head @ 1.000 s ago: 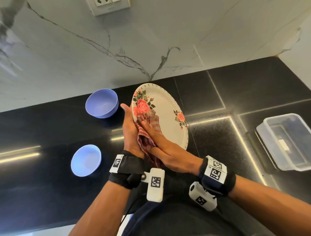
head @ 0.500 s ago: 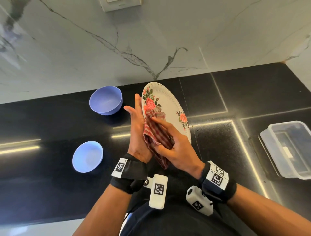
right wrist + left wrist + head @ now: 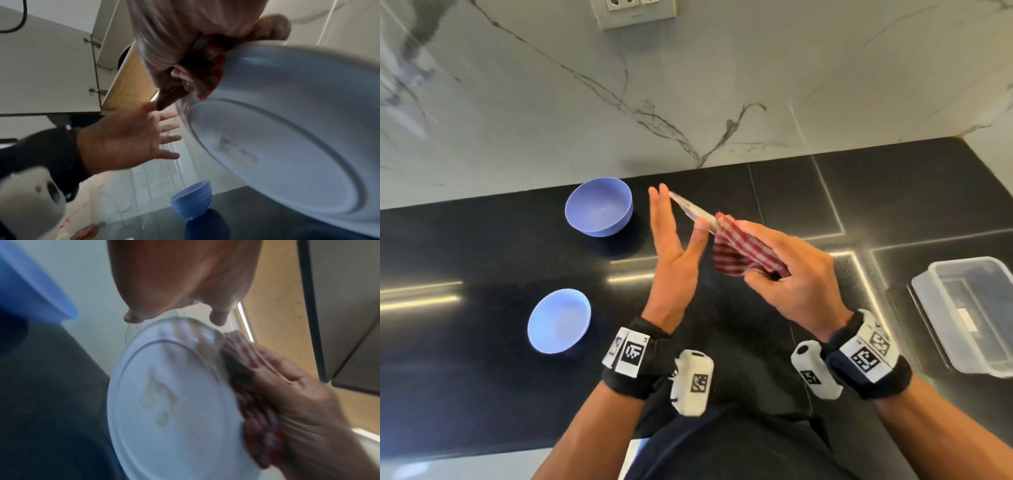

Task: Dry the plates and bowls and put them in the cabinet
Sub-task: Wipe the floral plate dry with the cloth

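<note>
The floral plate [image 3: 688,209] hangs edge-on above the black counter [image 3: 791,192]. Its white underside [image 3: 168,402] fills the left wrist view and shows again as the plate [image 3: 287,146] in the right wrist view. My right hand [image 3: 774,260] pinches the plate's near rim through a red checked cloth [image 3: 736,250]. My left hand [image 3: 674,222] stands beside the plate with its fingers [image 3: 168,139] straight and spread; whether the thumb touches the rim is unclear. Two blue bowls, one far [image 3: 599,207] and one near [image 3: 559,320], sit on the counter to the left.
A clear plastic container [image 3: 969,311] sits at the counter's right end. The marble wall [image 3: 688,85] carries a socket plate [image 3: 637,12]. Wall cabinets [image 3: 51,73] with a wood-coloured underside [image 3: 129,81] hang overhead. The far blue bowl [image 3: 192,204] stands below the plate.
The plate has turned from face-up to edge-on. My left hand has let go of it and spread its fingers. My right hand now grips the rim through the cloth.
</note>
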### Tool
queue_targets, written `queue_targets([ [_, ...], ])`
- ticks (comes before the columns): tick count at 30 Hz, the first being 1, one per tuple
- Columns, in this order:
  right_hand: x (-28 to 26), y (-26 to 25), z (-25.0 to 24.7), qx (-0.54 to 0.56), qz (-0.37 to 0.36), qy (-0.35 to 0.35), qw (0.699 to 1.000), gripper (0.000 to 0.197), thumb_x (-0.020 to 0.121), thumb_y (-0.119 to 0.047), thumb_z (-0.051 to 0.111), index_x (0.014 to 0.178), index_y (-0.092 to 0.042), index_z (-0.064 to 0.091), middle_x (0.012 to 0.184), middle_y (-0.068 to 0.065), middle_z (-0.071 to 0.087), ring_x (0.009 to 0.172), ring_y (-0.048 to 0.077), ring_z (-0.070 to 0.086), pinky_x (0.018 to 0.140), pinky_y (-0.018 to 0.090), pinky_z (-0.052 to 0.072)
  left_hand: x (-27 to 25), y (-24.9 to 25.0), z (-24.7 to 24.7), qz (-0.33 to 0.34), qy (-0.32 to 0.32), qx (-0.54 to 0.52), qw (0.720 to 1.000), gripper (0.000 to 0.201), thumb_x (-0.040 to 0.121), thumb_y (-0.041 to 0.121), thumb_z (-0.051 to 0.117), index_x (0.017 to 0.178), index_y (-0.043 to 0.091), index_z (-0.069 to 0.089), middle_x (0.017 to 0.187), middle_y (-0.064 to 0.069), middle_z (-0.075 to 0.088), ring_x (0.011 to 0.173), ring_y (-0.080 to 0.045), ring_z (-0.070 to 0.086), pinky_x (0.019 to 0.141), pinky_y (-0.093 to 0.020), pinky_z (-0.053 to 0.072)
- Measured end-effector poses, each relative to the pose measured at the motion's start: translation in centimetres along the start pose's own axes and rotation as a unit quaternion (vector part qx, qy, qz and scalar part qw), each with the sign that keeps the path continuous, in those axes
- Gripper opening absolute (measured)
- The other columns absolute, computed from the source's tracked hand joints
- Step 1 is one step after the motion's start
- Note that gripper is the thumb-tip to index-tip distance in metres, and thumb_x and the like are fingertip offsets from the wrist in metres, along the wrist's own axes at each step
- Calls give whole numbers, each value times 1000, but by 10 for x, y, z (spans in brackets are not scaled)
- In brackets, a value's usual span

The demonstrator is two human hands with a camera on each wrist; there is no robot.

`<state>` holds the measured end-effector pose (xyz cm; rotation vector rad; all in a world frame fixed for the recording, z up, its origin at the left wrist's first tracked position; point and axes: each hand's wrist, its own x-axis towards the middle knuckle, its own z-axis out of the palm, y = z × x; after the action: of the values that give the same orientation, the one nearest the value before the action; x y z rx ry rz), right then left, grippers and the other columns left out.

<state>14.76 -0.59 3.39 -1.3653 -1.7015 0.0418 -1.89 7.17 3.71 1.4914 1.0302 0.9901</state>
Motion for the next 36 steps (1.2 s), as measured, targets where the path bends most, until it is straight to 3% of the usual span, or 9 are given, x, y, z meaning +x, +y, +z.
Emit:
queue_targets([
  [4, 11, 9, -29, 25, 14, -40, 999, 58, 75, -7, 76, 130, -22, 64, 113, -7, 73, 88, 15, 72, 77, 40, 59, 28, 2, -33, 146, -98, 187, 967, 65, 96, 31, 66, 155, 28, 37, 167, 10, 23, 157, -11, 9, 126, -36, 12],
  [8, 25, 21, -45, 59, 8, -64, 996, 56, 78, -7, 74, 130, -28, 63, 114, -5, 74, 92, 22, 73, 78, 48, 59, 45, 21, -41, 155, -236, 284, 916, 33, 95, 30, 69, 127, 21, 69, 123, 6, 72, 115, -11, 65, 101, -41, 52],
  [14, 43, 37, -50, 153, 59, 5, 986, 61, 82, 12, 70, 127, -29, 64, 124, -7, 70, 114, 24, 68, 97, 48, 56, 51, 29, -23, 149, -205, 242, 937, 35, 99, 44, 52, 114, 19, 71, 95, 0, 74, 86, -23, 68, 77, -49, 54],
  [17, 49, 34, -43, 201, 94, 128, 967, 55, 81, 21, 62, 126, -11, 60, 120, -23, 69, 115, 5, 66, 100, 27, 53, 47, 29, -16, 142, -180, 212, 950, 37, 99, 49, 49, 103, 18, 69, 84, 0, 69, 77, -25, 64, 70, -50, 52],
  [20, 50, 34, -33, 188, 130, 273, 934, 55, 83, 18, 62, 133, -4, 54, 127, -6, 64, 122, 10, 60, 104, 29, 49, 46, 29, -13, 111, -167, 186, 962, 25, 100, 44, 51, 91, 26, 64, 76, 10, 64, 70, -15, 59, 64, -41, 51],
  [24, 40, 33, -13, 188, 166, 310, 917, 53, 93, 7, 62, 141, -9, 46, 138, 9, 57, 127, 18, 58, 104, 36, 51, 42, 27, -17, 75, -145, 159, 974, 31, 100, 43, 50, 96, 16, 66, 81, -3, 65, 75, -27, 60, 71, -51, 50],
  [27, 21, 35, 12, 207, 158, 217, 941, 52, 97, 2, 57, 146, -9, 45, 141, 17, 55, 125, 38, 59, 101, 57, 51, 37, 25, -18, 61, -130, 134, 981, 33, 100, 40, 50, 97, 12, 66, 85, -11, 65, 81, -35, 59, 75, -57, 50],
  [30, 9, 30, 30, 164, 107, 122, 973, 51, 93, -2, 53, 143, -6, 47, 144, 16, 53, 134, 36, 52, 106, 60, 45, 31, 24, -17, 16, -139, 70, 988, 28, 100, 37, 51, 103, 15, 68, 96, -16, 67, 92, -40, 62, 85, -60, 50],
  [36, 9, 11, 51, 77, 51, 47, 995, 48, 98, -23, 53, 143, -5, 49, 155, 11, 43, 150, 26, 31, 123, 57, 20, 18, 23, -20, -17, -188, 13, 982, 31, 103, 29, 48, 131, 24, 59, 121, 1, 69, 118, -17, 64, 104, -38, 52],
])
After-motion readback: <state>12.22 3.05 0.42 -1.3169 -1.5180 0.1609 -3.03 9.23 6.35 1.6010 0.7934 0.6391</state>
